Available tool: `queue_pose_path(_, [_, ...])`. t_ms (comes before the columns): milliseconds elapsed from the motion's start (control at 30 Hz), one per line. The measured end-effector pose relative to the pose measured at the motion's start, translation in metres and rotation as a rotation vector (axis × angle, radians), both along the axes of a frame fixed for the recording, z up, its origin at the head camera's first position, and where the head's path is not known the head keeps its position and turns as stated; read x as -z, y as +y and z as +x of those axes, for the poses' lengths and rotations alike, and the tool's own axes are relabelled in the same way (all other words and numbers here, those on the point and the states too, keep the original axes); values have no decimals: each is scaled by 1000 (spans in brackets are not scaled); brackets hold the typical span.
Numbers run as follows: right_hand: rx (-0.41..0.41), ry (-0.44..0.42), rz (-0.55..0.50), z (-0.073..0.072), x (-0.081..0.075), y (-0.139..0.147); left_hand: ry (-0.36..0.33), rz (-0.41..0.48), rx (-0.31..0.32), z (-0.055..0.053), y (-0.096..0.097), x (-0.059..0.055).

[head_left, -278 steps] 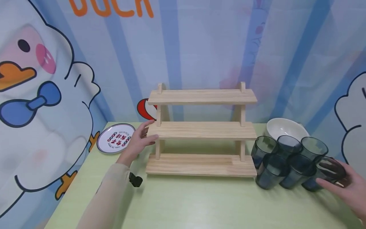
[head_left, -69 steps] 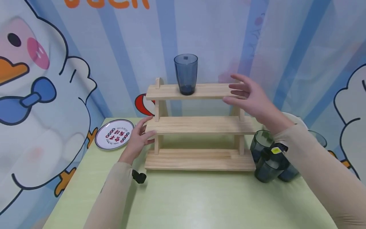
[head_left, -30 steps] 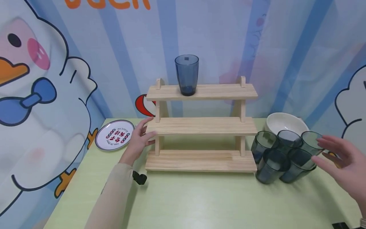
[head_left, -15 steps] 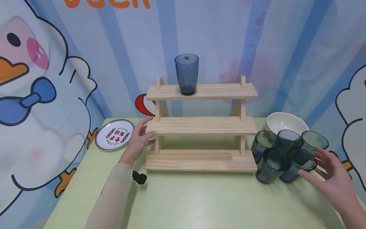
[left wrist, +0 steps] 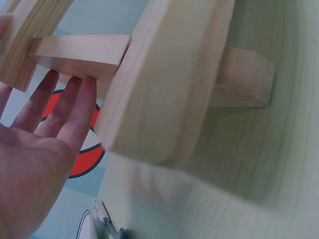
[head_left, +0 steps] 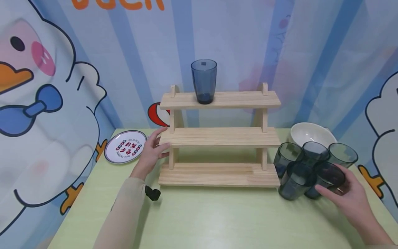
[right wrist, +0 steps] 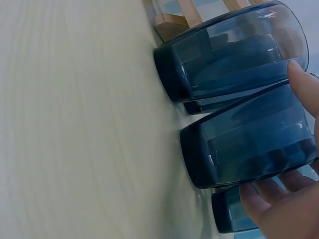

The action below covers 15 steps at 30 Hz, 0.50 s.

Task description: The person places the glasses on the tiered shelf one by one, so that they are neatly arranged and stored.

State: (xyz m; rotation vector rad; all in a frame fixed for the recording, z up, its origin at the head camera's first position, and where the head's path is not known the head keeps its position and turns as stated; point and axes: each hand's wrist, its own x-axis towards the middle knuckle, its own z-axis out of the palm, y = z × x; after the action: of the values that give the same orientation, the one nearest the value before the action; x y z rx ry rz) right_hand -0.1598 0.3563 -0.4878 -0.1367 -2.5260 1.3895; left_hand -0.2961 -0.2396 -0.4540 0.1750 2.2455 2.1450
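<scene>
your right hand (head_left: 352, 199) grips a dark blue glass (right wrist: 244, 137), thumb on one side and fingers on the other, beside four more glasses (head_left: 296, 181) near the right edge of the counter (head_left: 242, 221). your left hand (head_left: 150, 154), fingers extended, touches the left end of a wooden rack (head_left: 219, 136) near the counter's back edge, where a lone glass (head_left: 204, 81) stands upright on the top shelf (head_left: 239, 99). a white bowl (head_left: 311, 134) sits behind the group; a printed plate (head_left: 125, 147) is at the counter's back left corner.
</scene>
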Motion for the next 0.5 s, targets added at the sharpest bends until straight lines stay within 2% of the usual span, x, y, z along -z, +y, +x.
queue_pose_path(333, [7, 38, -52, 0, 1, -1, -4, -11, -12, 0, 0, 0])
queue_pose_path(500, [43, 6, -50, 5, 3, 0, -3, -12, -15, 0, -1, 0])
